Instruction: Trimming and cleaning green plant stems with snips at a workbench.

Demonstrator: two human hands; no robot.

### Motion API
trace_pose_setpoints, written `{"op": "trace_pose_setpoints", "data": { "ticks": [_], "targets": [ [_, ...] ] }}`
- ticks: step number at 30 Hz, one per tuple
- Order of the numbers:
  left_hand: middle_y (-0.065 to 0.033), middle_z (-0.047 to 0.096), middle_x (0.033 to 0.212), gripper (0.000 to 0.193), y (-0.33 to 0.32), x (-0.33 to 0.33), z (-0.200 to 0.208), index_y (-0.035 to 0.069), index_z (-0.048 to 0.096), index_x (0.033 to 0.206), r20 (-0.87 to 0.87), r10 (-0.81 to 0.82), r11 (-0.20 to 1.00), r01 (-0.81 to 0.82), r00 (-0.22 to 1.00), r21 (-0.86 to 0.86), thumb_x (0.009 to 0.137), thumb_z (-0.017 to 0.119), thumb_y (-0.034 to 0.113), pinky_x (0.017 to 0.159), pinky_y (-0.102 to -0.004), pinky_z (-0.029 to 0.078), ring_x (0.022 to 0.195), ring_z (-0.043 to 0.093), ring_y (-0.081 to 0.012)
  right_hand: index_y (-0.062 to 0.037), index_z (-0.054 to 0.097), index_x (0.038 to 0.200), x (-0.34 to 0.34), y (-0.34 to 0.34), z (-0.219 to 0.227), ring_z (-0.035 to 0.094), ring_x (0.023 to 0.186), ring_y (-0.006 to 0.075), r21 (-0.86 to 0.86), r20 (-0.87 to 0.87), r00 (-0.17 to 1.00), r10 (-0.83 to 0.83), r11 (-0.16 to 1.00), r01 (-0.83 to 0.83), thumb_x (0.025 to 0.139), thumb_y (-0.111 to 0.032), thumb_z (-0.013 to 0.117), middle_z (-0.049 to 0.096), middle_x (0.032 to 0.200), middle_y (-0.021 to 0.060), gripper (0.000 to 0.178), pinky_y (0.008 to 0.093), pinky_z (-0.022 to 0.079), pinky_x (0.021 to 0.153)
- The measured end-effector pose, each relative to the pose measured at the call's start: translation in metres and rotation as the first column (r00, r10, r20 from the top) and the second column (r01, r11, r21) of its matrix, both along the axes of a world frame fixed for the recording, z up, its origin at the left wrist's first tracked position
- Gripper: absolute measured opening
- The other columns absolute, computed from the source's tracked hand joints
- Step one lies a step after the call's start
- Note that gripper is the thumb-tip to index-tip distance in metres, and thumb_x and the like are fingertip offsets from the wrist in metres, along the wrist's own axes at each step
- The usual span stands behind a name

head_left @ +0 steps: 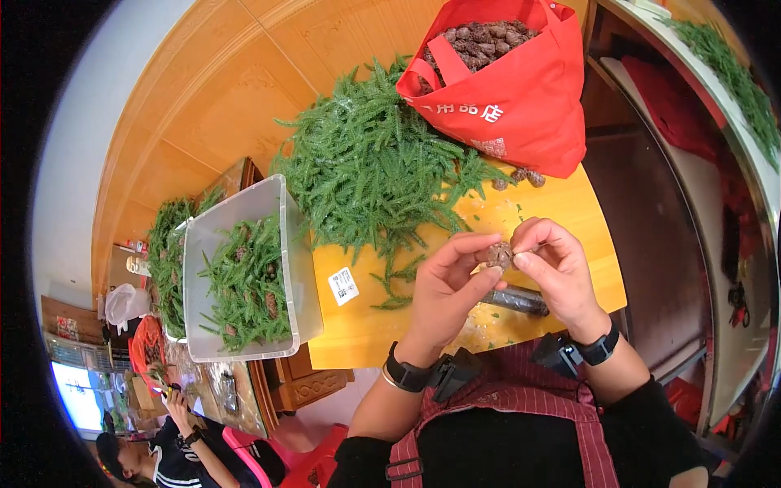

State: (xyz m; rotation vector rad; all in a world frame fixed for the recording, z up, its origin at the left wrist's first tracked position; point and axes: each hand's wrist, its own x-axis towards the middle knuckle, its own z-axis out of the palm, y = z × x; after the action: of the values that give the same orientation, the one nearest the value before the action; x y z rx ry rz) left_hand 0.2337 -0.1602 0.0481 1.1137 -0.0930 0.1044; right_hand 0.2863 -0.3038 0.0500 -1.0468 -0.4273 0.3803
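A small brown pine cone [499, 255] is held up between my two hands, over the front of the yellow table. My left hand [455, 281] pinches its left side between thumb and fingers. On its other side my right hand [557, 272] closes thumb and fingertips at the cone's edge; anything finer in that pinch is too small to make out. Under my hands lies a dark, shiny cylindrical thing [518, 299], partly covered by them. Beyond them, a big heap of green artificial pine sprigs [366, 154] spreads over the table, some loose sprigs reaching toward my left hand.
A red bag [521, 106] full of pine cones stands at the back right, with a few loose cones [529, 176] before it. A clear plastic bin [305, 301] holding sprigs with cones is at left, near a white label [343, 286]. Another person [179, 447] sits lower left.
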Motion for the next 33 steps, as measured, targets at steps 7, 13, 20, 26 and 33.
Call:
{"op": "trace_pose_setpoints", "data": {
  "ticks": [7, 13, 20, 26, 33],
  "targets": [
    [-0.0062, 0.048, 0.105, 0.031, -0.003, -0.002, 0.002, 0.001, 0.049, 0.104, 0.025, 0.013, 0.998, -0.011, 1.000, -0.060, 0.076, 0.054, -0.010, 0.069, -0.0255, 0.050, 0.092, 0.053, -0.0146, -0.0064, 0.050, 0.083, -0.004, 0.005, -0.007, 0.046, 0.079, 0.0107, 0.045, 0.009, 0.999, -0.044, 0.998, 0.043, 0.078, -0.003, 0.058, 0.048, 0.085, 0.0039, 0.010, 0.0237, 0.038, 0.073],
    [-0.0068, 0.049, 0.107, 0.026, -0.002, -0.003, 0.000, 0.001, 0.049, 0.103, 0.034, 0.001, 0.996, 0.002, 0.999, -0.085, 0.079, 0.053, -0.005, 0.070, -0.0279, 0.052, 0.093, 0.054, -0.0161, -0.0039, 0.052, 0.087, -0.005, 0.004, -0.013, 0.049, 0.084, 0.0091, 0.104, -0.014, 1.000, 0.003, 0.995, -0.002, 0.079, -0.001, 0.058, 0.049, 0.091, 0.0041, 0.010, 0.0225, 0.040, 0.075],
    [-0.0089, 0.050, 0.108, 0.018, -0.002, -0.003, -0.003, 0.002, 0.050, 0.103, 0.023, 0.009, 0.991, -0.006, 1.000, -0.134, 0.088, 0.047, 0.011, 0.072, -0.0303, 0.053, 0.093, 0.055, -0.0173, -0.0031, 0.052, 0.093, -0.010, 0.003, -0.010, 0.048, 0.086, 0.0077, 0.098, -0.006, 1.000, 0.021, 0.995, -0.020, 0.082, -0.005, 0.055, 0.049, 0.090, 0.0020, 0.012, 0.0219, 0.039, 0.074],
    [-0.0094, 0.050, 0.108, 0.017, -0.001, -0.001, -0.008, 0.001, 0.050, 0.103, 0.062, 0.035, 0.997, -0.030, 0.997, -0.075, 0.088, 0.046, 0.009, 0.072, -0.0306, 0.053, 0.094, 0.055, -0.0175, -0.0029, 0.051, 0.095, -0.009, 0.002, -0.005, 0.047, 0.085, 0.0067, 0.071, -0.058, 0.996, 0.063, 0.996, -0.059, 0.083, -0.010, 0.054, 0.049, 0.090, 0.0000, 0.014, 0.0213, 0.038, 0.075],
    [-0.0103, 0.050, 0.108, 0.017, -0.001, -0.001, -0.008, 0.000, 0.049, 0.103, 0.081, 0.035, 0.997, -0.030, 0.996, -0.071, 0.088, 0.046, 0.009, 0.074, -0.0311, 0.053, 0.095, 0.055, -0.0181, -0.0027, 0.051, 0.088, -0.008, 0.005, -0.005, 0.046, 0.084, 0.0112, -0.011, 0.080, 0.997, -0.008, 1.000, 0.009, 0.082, -0.015, 0.055, 0.045, 0.090, 0.0046, 0.015, 0.0239, 0.039, 0.074]
  ]
}}
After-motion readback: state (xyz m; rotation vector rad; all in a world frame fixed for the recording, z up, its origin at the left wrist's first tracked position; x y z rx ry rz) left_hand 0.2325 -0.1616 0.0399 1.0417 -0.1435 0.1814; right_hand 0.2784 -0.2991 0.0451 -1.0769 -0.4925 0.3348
